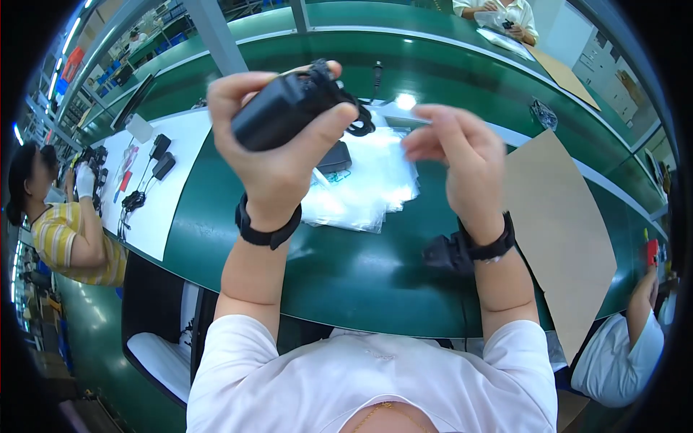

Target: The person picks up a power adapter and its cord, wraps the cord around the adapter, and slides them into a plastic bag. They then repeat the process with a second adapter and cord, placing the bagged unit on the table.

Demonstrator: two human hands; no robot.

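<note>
My left hand (271, 177) is raised over the green table and wrapped round a black power adapter (268, 119). The adapter's dark cable (357, 119) is bundled at its end beside my thumb. To the right of it, my right hand (469, 155) is in the air with its fingers apart, a little blurred, and nothing shows in it. Beneath and between my hands lies a loose stack of clear plastic bags (354, 209). On the bags rests another black adapter (336, 157), partly hidden by my left hand.
A brown cardboard sheet (563, 231) covers the right side of the green table (346, 289). On a white sheet (159, 224) at left are several adapters (164, 164) and cables. A bagged cable (545, 114) lies at the far right. Co-workers sit left, right and opposite.
</note>
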